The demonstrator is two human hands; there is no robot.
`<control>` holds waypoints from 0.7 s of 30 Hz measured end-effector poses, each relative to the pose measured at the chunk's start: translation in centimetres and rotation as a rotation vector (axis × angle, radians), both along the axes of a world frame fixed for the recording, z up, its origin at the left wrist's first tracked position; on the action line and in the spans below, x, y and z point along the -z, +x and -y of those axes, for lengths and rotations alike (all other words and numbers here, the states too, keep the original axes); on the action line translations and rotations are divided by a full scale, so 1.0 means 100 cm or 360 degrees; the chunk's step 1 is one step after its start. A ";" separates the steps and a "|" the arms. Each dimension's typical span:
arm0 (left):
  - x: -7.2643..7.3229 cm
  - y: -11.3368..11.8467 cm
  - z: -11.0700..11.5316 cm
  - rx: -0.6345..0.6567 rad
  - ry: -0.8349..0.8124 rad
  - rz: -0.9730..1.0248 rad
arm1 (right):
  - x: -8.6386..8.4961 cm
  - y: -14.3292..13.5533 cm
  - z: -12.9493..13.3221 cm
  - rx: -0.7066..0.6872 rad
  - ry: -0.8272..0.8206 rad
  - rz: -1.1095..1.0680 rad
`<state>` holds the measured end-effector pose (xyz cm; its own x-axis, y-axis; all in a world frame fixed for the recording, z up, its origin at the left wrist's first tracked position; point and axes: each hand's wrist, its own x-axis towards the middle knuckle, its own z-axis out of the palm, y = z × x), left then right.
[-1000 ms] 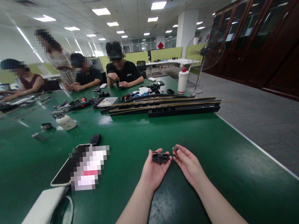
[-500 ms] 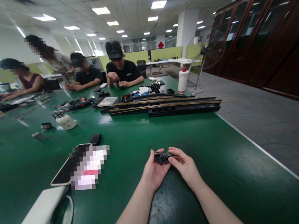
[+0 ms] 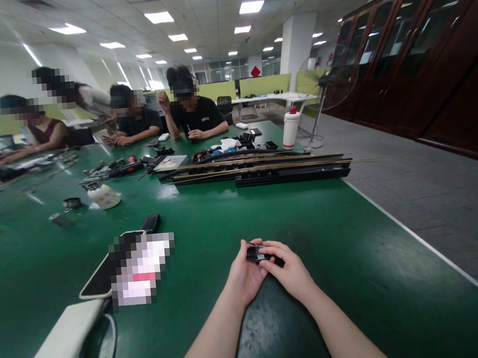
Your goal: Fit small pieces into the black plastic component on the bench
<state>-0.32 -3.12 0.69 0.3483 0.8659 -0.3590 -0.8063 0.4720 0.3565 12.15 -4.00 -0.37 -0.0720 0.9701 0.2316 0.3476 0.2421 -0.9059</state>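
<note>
At six o'clock in our view, our left hand [image 3: 243,278] and right hand [image 3: 295,274] had fingers closed on a small black device [image 3: 252,253] (light, stiff, perhaps fragile, we judged), best held by its edges.

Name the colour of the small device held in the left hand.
The small device is mostly black; head view.

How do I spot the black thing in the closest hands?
Start at the big green table and look along its near side. There, the person's left hand and right hand hold a small black part. Unlike the long black bars lying farther back, it's short and held.
</note>
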 end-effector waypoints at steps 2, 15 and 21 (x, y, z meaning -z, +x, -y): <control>0.000 0.000 0.000 0.0011 -0.0001 0.0002 | 0.000 0.000 0.000 -0.0002 -0.0002 0.0004; 0.003 -0.001 0.000 0.0009 0.0036 0.0004 | 0.002 0.001 0.001 -0.0001 0.0037 0.0009; 0.002 -0.001 0.000 0.0011 0.0027 0.0010 | 0.001 0.001 0.000 -0.0021 0.0015 -0.0037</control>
